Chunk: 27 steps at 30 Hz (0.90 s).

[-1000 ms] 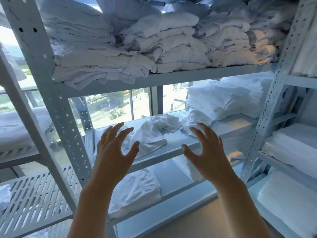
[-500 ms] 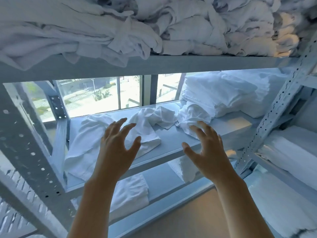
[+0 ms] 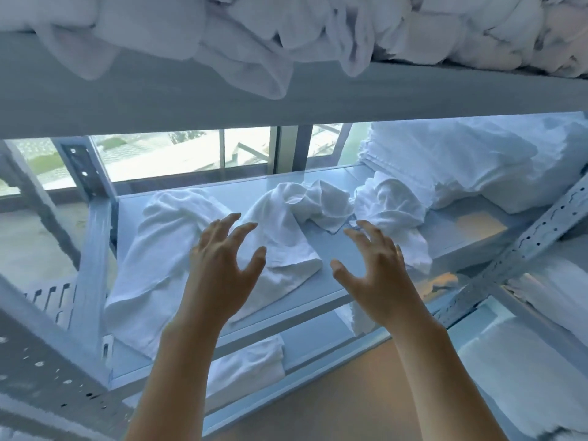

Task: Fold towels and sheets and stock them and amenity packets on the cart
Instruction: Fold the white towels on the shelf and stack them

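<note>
Reaching toward the middle shelf (image 3: pixel 375 249) of a grey metal rack, the left hand (image 3: pixel 222 265) and the right hand (image 3: pixel 372 265) hover side by side in the head view, fingers spread and bent like claws, holding nothing. Beneath and just beyond them lie rumpled white towels: a flat towel (image 3: pixel 162 249) draped over the shelf's left front edge, a crumpled towel (image 3: pixel 286 230) between the hands, and a bunched towel (image 3: pixel 391 208) past the right fingertips. A folded stack (image 3: pixel 461 163) sits at the far right of that shelf. More linen (image 3: pixel 254 43) overhangs the upper shelf (image 3: pixel 318 100), and a folded towel (image 3: pixel 248 361) rests on the shelf below.
</note>
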Tool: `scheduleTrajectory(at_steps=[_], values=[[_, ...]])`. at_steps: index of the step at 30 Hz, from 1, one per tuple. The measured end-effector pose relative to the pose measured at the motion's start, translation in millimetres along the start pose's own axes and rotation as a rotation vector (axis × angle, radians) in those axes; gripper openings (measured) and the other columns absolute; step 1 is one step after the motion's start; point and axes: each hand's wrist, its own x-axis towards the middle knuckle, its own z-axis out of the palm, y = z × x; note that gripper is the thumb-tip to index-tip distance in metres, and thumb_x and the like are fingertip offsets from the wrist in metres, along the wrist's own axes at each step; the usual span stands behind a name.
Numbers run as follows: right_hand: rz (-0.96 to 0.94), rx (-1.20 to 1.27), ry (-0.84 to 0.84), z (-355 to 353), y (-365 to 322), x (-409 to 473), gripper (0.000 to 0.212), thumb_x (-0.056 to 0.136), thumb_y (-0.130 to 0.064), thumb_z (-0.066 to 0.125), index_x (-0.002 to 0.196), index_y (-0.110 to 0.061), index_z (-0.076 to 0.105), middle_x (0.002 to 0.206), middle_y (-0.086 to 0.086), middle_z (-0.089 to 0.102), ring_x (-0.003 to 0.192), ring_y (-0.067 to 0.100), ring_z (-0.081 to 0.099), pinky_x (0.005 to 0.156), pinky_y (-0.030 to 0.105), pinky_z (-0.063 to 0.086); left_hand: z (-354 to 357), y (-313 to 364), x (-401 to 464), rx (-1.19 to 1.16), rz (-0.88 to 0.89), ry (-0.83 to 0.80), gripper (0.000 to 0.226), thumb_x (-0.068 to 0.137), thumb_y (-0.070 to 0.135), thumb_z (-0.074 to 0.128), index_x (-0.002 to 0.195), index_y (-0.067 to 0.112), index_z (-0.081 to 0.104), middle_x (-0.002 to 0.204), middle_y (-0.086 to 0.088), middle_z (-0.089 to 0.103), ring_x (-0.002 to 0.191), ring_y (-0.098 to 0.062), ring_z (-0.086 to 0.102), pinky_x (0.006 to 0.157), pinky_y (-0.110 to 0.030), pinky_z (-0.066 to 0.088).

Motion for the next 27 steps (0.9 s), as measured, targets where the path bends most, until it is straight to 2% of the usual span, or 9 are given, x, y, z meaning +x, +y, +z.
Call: scheduleTrajectory(at_steps=[2, 6, 12, 18, 22, 27], values=[[-0.008, 0.008, -0.021, 13, 1, 8, 0.064, 0.094, -0.058, 0.052, 0.151, -0.027, 0.047, 0.165, -0.004, 0.029, 0.154, 0.018, 0.019, 0.125, 0.056, 0.015, 7, -9, 4, -0.003, -0.011, -0.019, 0.047, 0.096, 0.042, 0.063, 0.141, 0.030, 0.059, 0.157, 0.002, 0.044, 0.149, -0.026, 0.032, 0.119, -0.055, 0.032], [-0.016, -0.012, -0.076, 36, 6, 20, 0.072, 0.090, -0.066, 0.042, 0.151, -0.029, 0.045, 0.164, -0.007, 0.027, 0.154, 0.015, 0.018, 0.126, 0.054, 0.010, 22, -24, 14, 0.014, -0.008, -0.075, 0.050, 0.096, 0.041, 0.063, 0.143, 0.026, 0.057, 0.158, 0.000, 0.043, 0.149, -0.027, 0.031, 0.119, -0.053, 0.030], [-0.035, -0.088, -0.161, 59, 30, 40, 0.066, 0.094, -0.057, 0.054, 0.151, -0.026, 0.046, 0.164, -0.002, 0.028, 0.153, 0.020, 0.021, 0.124, 0.059, 0.014, 62, -42, 30, 0.122, -0.015, -0.185, 0.067, 0.096, 0.048, 0.060, 0.155, 0.026, 0.040, 0.161, -0.002, 0.038, 0.151, -0.027, 0.028, 0.116, -0.054, 0.032], [-0.046, -0.081, -0.200, 76, 52, 74, 0.068, 0.093, -0.055, 0.058, 0.153, -0.026, 0.044, 0.166, -0.001, 0.028, 0.154, 0.021, 0.020, 0.125, 0.057, 0.013, 120, -58, 41, 0.251, -0.120, -0.338, 0.086, 0.090, 0.064, 0.060, 0.161, 0.035, 0.021, 0.167, -0.004, 0.022, 0.154, -0.031, 0.018, 0.118, -0.058, 0.029], [-0.086, -0.054, -0.233, 88, 70, 99, 0.071, 0.092, -0.058, 0.057, 0.154, -0.026, 0.043, 0.166, -0.001, 0.026, 0.154, 0.022, 0.020, 0.124, 0.059, 0.017, 167, -48, 57, 0.311, -0.134, -0.464, 0.097, 0.084, 0.074, 0.061, 0.161, 0.044, 0.010, 0.170, -0.002, 0.006, 0.157, -0.033, 0.004, 0.117, -0.069, 0.022], [-0.124, -0.029, -0.259, 94, 104, 142, 0.073, 0.090, -0.056, 0.062, 0.153, -0.025, 0.045, 0.166, 0.000, 0.028, 0.153, 0.021, 0.021, 0.122, 0.059, 0.018, 220, -44, 68, 0.466, -0.196, -0.594, 0.097, 0.083, 0.081, 0.054, 0.159, 0.046, 0.005, 0.171, -0.006, 0.004, 0.154, -0.037, 0.008, 0.110, -0.073, 0.026]])
